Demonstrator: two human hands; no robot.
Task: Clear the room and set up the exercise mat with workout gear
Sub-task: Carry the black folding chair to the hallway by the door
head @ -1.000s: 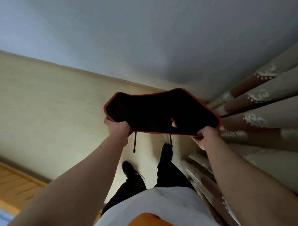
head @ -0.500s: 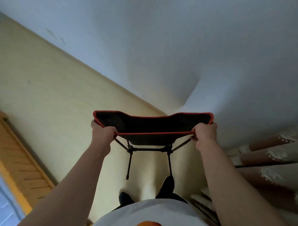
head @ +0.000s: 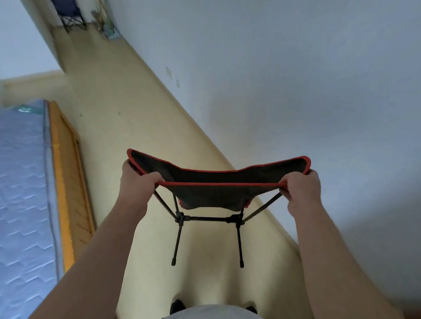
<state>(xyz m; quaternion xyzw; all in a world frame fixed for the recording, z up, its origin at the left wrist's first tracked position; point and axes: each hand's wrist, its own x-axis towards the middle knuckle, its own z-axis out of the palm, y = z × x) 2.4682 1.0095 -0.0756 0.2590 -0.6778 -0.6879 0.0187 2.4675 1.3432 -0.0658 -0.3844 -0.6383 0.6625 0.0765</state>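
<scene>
Turned from the curtains since before, we held the folding chair (head: 210, 195) aloft; left hand (head: 137, 184) and right hand (head: 304, 190) gripped its seat corners.

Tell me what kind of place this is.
Probably a sparsely furnished bedroom at home: a quilted blue mattress on a wooden bed frame, a pale floor along a plain white wall, and a black camp chair gripped by the left hand and right hand.

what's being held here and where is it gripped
A folding camp chair, gripped at the seat's red-trimmed top corners: left hand on one, right hand on the other.
</scene>
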